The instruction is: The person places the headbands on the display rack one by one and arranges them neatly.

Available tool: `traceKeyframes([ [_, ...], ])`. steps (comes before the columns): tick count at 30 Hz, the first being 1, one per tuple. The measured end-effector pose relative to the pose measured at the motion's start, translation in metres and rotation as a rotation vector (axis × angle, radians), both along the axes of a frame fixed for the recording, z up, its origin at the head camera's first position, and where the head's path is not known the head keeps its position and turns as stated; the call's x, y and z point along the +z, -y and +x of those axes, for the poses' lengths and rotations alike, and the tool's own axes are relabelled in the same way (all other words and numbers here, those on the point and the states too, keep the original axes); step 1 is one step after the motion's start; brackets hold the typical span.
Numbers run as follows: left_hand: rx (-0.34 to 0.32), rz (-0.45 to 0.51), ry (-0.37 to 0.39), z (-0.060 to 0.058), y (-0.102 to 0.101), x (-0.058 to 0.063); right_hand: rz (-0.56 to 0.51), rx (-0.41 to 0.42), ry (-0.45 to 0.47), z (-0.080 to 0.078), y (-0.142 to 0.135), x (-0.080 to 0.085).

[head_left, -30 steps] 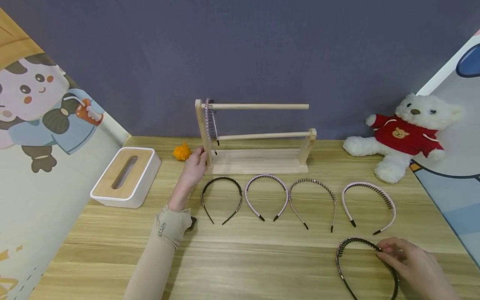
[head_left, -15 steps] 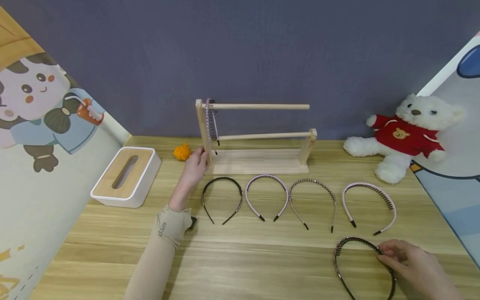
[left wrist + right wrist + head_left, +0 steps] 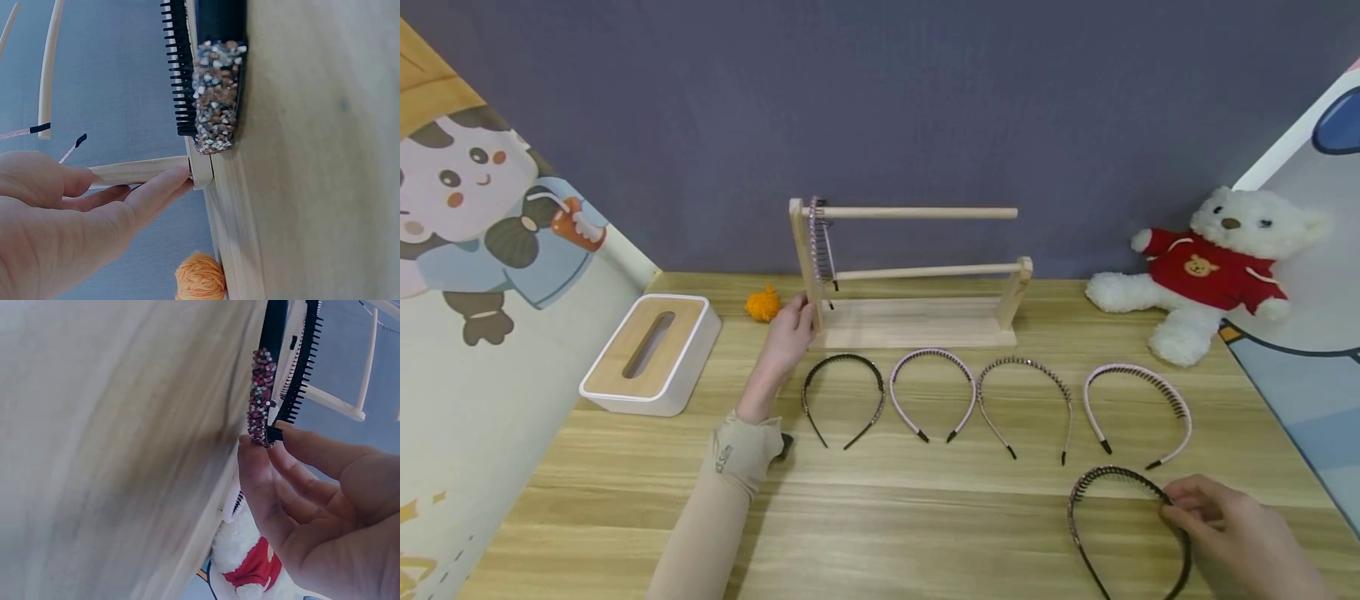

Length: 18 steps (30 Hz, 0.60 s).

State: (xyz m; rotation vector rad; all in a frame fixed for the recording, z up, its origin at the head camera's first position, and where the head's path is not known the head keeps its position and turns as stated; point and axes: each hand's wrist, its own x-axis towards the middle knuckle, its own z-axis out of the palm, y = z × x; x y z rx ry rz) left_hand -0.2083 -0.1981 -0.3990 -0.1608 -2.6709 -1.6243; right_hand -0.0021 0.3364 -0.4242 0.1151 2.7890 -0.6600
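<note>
My right hand (image 3: pixel 1243 529) pinches a black toothed headband (image 3: pixel 1072 521) by one side, near the front right of the table. In the right wrist view, thumb and fingertips meet at its band of sparkly beads (image 3: pixel 260 394). At the back, my left hand (image 3: pixel 790 333) holds the left post (image 3: pixel 802 250) of a wooden headband rack (image 3: pixel 917 337), low down near the base. A pinkish headband (image 3: pixel 817 242) hangs at the left end of the rack's upper rod (image 3: pixel 925 213). Thumb and fingers lie either side of the post (image 3: pixel 140 170) in the left wrist view.
Before the rack lie a black headband (image 3: pixel 806 392), a lilac one (image 3: pixel 897 392), a thin beaded one (image 3: pixel 1028 362) and a pink one (image 3: pixel 1187 425). A tissue box (image 3: pixel 692 367) and orange yarn ball (image 3: pixel 763 304) stand left; a white teddy bear (image 3: pixel 1183 337) sits right.
My right hand and the black headband in it have shifted slightly away from me and to the right. My left hand stays on the rack's post.
</note>
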Motion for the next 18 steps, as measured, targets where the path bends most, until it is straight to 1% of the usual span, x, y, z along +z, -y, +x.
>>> traceKeyframes([
  [7,-0.008,0.015,0.016,0.000,0.000,0.000,-0.007,-0.018,0.043,0.000,0.005,0.013],
  [10,-0.012,0.014,0.019,0.000,0.001,0.000,-0.007,-0.032,0.045,0.000,0.006,0.016],
  [13,-0.014,0.014,0.023,-0.001,0.000,-0.001,-0.002,-0.036,0.010,-0.001,0.007,0.019],
  [18,-0.011,0.000,0.012,-0.001,0.000,-0.001,-0.008,-0.012,-0.084,0.000,0.009,0.025],
])
